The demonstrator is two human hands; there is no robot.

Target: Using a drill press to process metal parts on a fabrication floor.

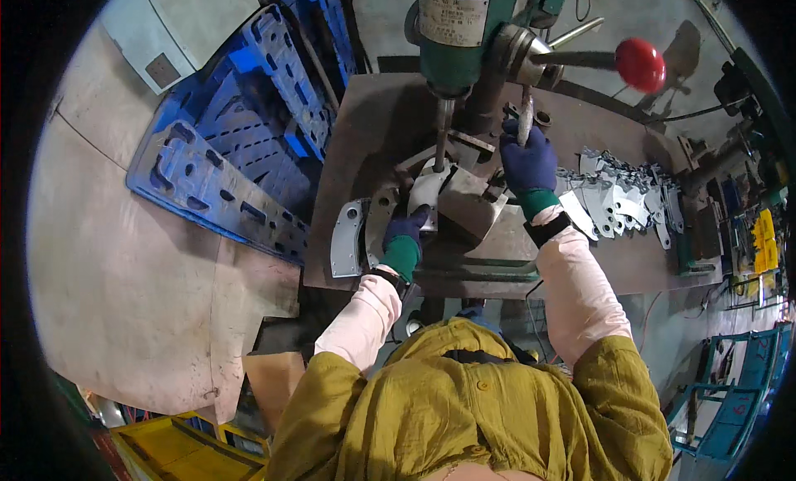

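A green drill press (452, 62) stands over the metal worktable. Its spindle (444, 133) reaches down to a light metal plate (426, 189) in a fixture below it. My left hand (406, 229), in a dark blue glove with a green cuff, has its fingers closed on the near end of that plate. My right hand (529, 159), gloved alike, is wrapped round the lower feed handle (526, 116) of the press. Another handle ends in a red ball knob (640, 65). Left of the fixture lies a curved metal plate (347, 239) with holes.
Many flat metal parts (622, 201) are heaped on the worktable (373, 108) at the right. Blue plastic pallets (224, 182) and a grey cabinet (178, 29) stand at the left. A teal rack (734, 390) is at the lower right, a yellow frame (178, 452) at the lower left.
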